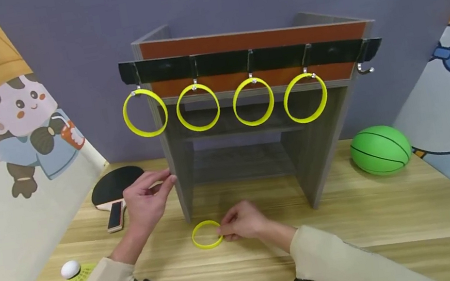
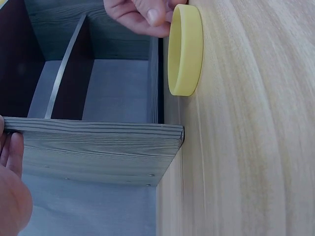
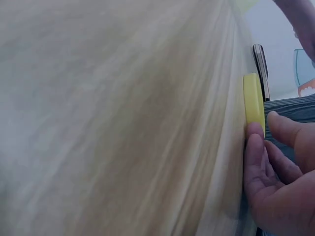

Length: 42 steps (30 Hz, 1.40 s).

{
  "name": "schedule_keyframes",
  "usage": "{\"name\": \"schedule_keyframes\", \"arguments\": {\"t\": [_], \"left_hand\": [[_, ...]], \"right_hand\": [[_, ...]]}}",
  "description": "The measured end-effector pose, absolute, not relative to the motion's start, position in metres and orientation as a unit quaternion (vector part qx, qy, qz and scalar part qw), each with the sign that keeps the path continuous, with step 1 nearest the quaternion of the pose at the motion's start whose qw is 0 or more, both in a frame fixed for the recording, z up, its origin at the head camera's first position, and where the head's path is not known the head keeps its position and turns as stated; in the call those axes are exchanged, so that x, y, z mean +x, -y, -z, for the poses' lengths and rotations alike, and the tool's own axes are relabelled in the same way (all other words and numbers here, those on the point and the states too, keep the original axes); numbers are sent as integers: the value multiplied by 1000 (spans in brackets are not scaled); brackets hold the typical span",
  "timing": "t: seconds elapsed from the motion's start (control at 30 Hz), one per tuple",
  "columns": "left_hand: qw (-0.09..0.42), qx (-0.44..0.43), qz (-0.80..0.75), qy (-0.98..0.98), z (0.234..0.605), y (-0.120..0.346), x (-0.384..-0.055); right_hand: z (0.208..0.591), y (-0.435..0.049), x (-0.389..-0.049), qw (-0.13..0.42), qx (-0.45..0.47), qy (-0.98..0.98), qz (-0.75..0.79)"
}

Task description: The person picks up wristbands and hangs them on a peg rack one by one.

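Head view: a grey wooden stand (image 1: 244, 122) sits on the tabletop (image 1: 376, 229), carrying a black hook rail (image 1: 248, 60). Four yellow rings (image 1: 197, 107) hang from the rail; the hook at its right end (image 1: 366, 68) is bare. A fifth yellow ring (image 1: 206, 235) lies flat on the tabletop just in front of the stand's left leg. The right hand (image 1: 241, 221) pinches this ring at its right edge, fingers curled. The left hand (image 1: 145, 197) rests relaxed fingers against the front edge of the stand's left side panel, gripping nothing. Left of the stand lie a table tennis paddle (image 1: 114, 185), a phone (image 1: 115, 216) and a shuttlecock (image 1: 75, 277); a green ball (image 1: 380, 149) lies to its right.

Left wrist view: the ring (image 2: 186, 49) lies on the tabletop beside the stand's panel (image 2: 98, 150), with the right hand's fingertips (image 2: 152, 15) on its rim. Left fingers (image 2: 12, 152) touch the panel edge.

Right wrist view: fingers (image 3: 256, 142) press the ring's (image 3: 253, 103) outer wall.

Judgement: the lift should go best with a firm pinch across the band while the left hand steadies the stand.

No legible brands or writing.
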<state>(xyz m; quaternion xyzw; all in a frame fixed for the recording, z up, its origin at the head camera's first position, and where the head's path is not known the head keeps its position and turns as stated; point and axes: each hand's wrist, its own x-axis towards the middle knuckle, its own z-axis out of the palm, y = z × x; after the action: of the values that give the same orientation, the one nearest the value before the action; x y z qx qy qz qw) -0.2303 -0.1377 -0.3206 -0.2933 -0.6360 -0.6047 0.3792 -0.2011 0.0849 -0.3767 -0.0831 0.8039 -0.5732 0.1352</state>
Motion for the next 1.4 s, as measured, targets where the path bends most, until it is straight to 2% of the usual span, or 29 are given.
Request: {"name": "schedule_keyframes", "arguments": {"t": [0.43,0.87,1.13,1.4], "left_hand": [[367,-295,608,639,332,144,-240],[360,-296,614,637,332,143,-240],[356,-293,616,639,331,142,-238],[372,-309,613,624,316,135,-226]], "right_hand": [[376,-80,-205,148,-55,-801,577],[380,-90,-203,159,-68,-772,612],[380,-105,-187,185,-65,-754,626],[374,-121,-167,189,-67,-731,652]]}}
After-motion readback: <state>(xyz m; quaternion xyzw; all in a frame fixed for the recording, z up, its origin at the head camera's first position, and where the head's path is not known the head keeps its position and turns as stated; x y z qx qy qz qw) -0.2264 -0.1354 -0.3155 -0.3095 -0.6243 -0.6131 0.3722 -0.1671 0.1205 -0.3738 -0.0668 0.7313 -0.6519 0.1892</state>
